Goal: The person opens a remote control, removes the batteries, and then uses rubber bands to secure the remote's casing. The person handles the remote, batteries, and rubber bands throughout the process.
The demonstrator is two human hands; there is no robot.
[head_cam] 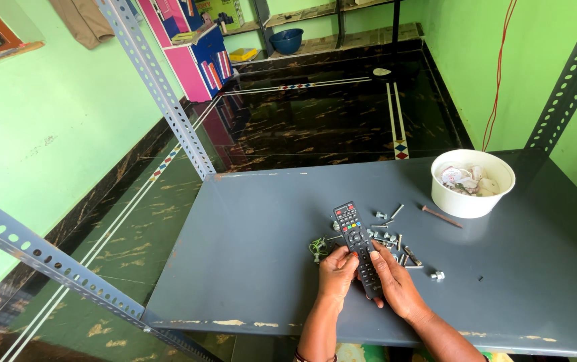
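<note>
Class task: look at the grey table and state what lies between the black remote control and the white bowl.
In the head view, loose screws and bolts and a long rusty nail lie between remote control and white bowl.

Black remote control [357,245], buttons up, lengthwise over grey shelf

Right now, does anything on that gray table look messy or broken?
Yes. Loose screws and nails lie scattered on the gray table beside the remote that both hands hold, not in the white bowl. The table's front edge has chipped paint.
</note>
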